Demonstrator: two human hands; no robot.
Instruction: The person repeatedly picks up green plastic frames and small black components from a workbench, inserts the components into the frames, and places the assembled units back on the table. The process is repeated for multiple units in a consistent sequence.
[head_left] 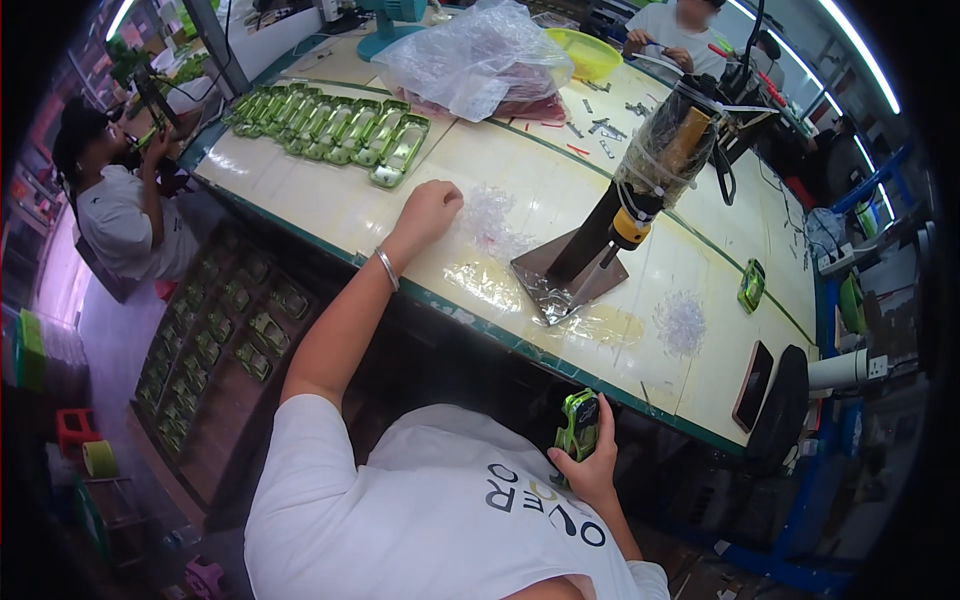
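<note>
My right hand holds a green toy car body close to my body, just off the near table edge, with fingers wrapped round its side. My left hand is stretched out over the table with its fingers curled together; whether a small piece is in them is hidden. Beside it lies a loose heap of small clear plastic pieces. A second heap of clear pieces lies further right. Between the heaps stands an upright tool with a yellow collar on a metal base plate.
Several green car bodies stand in a row at the far left. Behind are a plastic bag and a yellow basin. One car body and a phone lie right. Trays of green parts sit lower left. Other people work nearby.
</note>
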